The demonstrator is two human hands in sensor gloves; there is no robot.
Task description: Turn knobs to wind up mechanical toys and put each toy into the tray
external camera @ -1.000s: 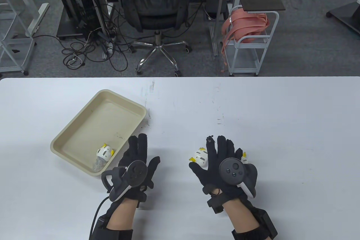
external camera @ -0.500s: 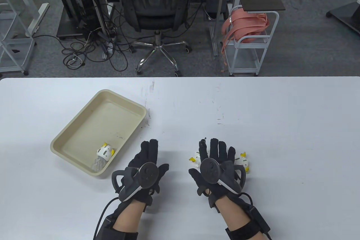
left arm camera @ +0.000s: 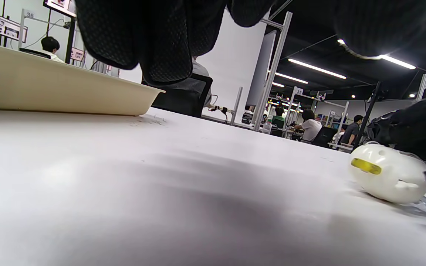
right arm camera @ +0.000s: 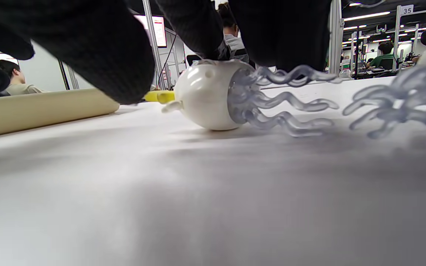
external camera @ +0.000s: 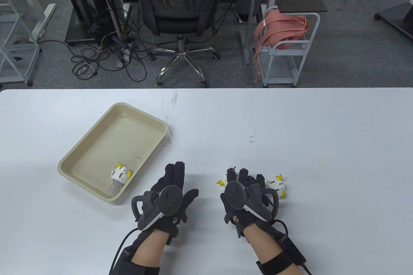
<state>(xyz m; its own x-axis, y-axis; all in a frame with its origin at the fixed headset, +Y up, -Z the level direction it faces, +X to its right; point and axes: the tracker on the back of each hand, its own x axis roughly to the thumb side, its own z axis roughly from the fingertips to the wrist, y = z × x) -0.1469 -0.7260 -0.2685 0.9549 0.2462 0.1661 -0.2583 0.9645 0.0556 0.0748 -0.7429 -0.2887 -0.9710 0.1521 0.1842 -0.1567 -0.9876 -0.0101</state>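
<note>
A white wind-up squid toy (external camera: pixel 222 182) with yellow fins lies on the table under my right hand (external camera: pixel 240 178), whose fingers curl down over its top. The right wrist view shows this toy (right arm camera: pixel 205 99) with clear tentacles trailing right and my fingers (right arm camera: pixel 105 48) on and beside it. A second squid toy (external camera: pixel 276 185) lies just right of that hand. A third toy (external camera: pixel 120 174) sits in the near corner of the beige tray (external camera: pixel 122 136). My left hand (external camera: pixel 176 175) is flat with straight fingers, empty, between the tray and the right hand.
The white table (external camera: pixel 322 146) stretches right and back. From the left wrist view the tray wall (left arm camera: pixel 50 88) is at the left and the toy (left arm camera: pixel 386 173) at the right. An office chair (external camera: pixel 179 4) and a cart (external camera: pixel 287 39) stand beyond the far edge.
My right hand has moved left off the second toy and curled its fingers down onto the left toy. My left hand has drifted right, away from the tray.
</note>
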